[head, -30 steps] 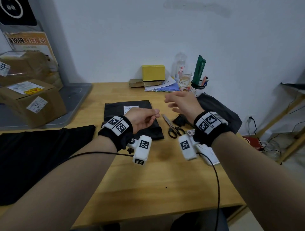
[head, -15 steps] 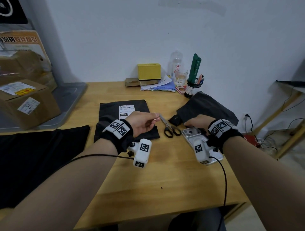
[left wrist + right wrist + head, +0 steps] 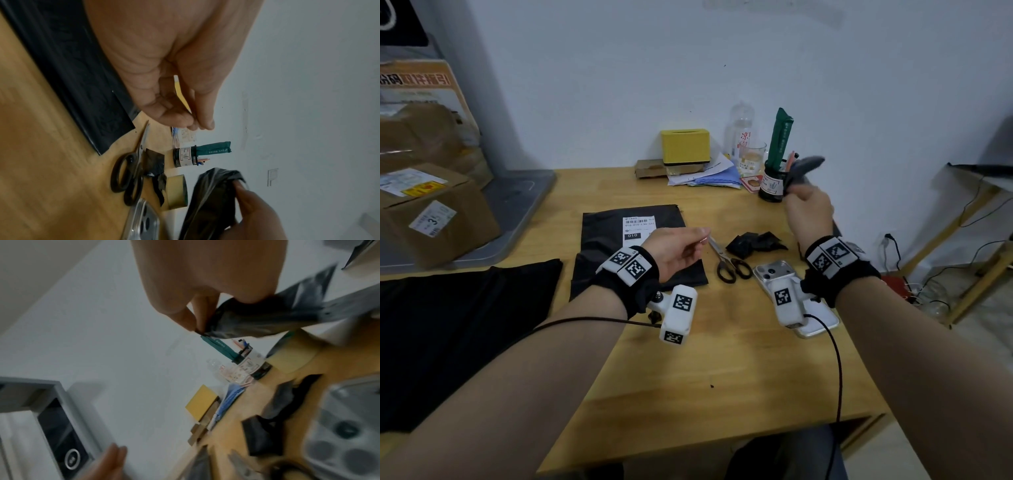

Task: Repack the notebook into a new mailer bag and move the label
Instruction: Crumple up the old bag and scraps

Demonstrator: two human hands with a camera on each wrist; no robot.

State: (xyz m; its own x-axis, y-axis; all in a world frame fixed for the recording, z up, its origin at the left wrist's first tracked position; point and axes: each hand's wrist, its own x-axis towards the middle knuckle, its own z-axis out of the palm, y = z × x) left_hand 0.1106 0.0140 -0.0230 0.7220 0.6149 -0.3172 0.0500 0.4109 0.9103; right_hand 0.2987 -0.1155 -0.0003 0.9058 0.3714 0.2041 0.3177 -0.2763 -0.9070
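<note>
A flat black mailer bag [image 3: 619, 260] lies mid-table with a white shipping label [image 3: 638, 226] on its far end; no notebook shows. My left hand [image 3: 700, 238] hovers over its right edge. In the left wrist view the thumb and fingers of this left hand [image 3: 197, 125] pinch a thin yellow-white strip [image 3: 180, 92]. My right hand [image 3: 796, 188] is raised near the pen holder and grips a crumpled grey-black mailer bag [image 3: 804, 166] off the table. The right wrist view shows the fingers of that right hand [image 3: 197, 324] curled round the grey-black bag [image 3: 267, 321].
Scissors [image 3: 729, 265], black plastic scraps [image 3: 755, 241] and a silver phone [image 3: 774, 270] lie between my hands. A yellowish tape roll [image 3: 176, 191] sits by the scraps. A pen holder [image 3: 774, 181], yellow box [image 3: 685, 145] and papers line the wall. Cardboard boxes [image 3: 431, 212] and black cloth [image 3: 448, 325] fill the left.
My right hand dropped to the dark bag at the table's right side, gripped it and lifted it up beside the pen holder. My left hand stayed over the labelled bag.
</note>
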